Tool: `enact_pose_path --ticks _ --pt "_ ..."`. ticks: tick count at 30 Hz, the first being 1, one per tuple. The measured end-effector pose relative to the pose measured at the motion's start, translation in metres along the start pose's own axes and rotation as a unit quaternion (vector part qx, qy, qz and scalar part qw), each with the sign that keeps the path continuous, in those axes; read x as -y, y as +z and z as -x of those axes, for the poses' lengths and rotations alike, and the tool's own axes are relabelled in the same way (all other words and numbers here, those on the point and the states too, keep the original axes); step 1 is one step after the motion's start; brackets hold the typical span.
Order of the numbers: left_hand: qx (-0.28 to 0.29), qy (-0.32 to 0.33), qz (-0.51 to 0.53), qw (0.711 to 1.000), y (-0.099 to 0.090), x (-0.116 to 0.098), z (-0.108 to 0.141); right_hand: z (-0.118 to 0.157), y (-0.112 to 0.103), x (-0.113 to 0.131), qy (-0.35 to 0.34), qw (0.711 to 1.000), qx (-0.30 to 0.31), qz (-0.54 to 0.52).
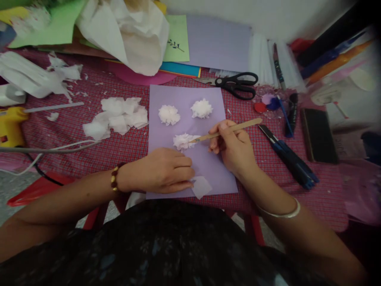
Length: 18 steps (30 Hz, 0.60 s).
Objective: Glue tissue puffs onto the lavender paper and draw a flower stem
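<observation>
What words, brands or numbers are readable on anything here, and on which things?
No text is clear enough to quote.
Thick black marker: pale lettering, too blurred to read.
Slim dark pen: small marks, too small to read.
Clear plastic packet at right: faint letters, unreadable.
Pale green card: a leafy sprig drawing, no words visible.

Puffs [169,114] on the paper sheet [184,95], loose tissues [120,115] left of it, glue gun [11,126] farther left, scissors [220,82] behind, cutter [290,159] right.

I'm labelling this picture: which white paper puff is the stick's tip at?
The puff nearest the body; the far left puff and far right puff are clear of the stick in the right hand.
</observation>
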<state>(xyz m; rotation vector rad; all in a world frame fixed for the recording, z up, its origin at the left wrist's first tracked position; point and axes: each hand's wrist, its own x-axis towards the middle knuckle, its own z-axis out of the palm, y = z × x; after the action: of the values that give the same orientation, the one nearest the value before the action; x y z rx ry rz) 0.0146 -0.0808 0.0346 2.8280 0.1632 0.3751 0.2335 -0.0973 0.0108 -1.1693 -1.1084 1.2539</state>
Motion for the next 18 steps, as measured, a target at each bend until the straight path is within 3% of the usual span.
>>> enact_pose_path --ticks 5,7,13,18 --pt "0.035 0.011 0.012 0.999 0.01 -0.002 -0.006 0.0 0.0 -0.002 -0.017 0.999 0.021 0.028" --pt "0.023 0.022 0.012 0.999 0.011 -0.001 -0.006 0.0 0.001 -0.002 -0.027 0.999 0.027 0.027" --pt "-0.149 -0.058 -0.016 0.987 0.001 0.003 0.0 0.002 0.002 0.004 -0.084 0.993 0.016 0.083" --pt "-0.195 -0.171 -0.018 0.966 -0.008 0.001 0.001 0.006 0.001 0.01 -0.097 0.989 0.014 0.111"
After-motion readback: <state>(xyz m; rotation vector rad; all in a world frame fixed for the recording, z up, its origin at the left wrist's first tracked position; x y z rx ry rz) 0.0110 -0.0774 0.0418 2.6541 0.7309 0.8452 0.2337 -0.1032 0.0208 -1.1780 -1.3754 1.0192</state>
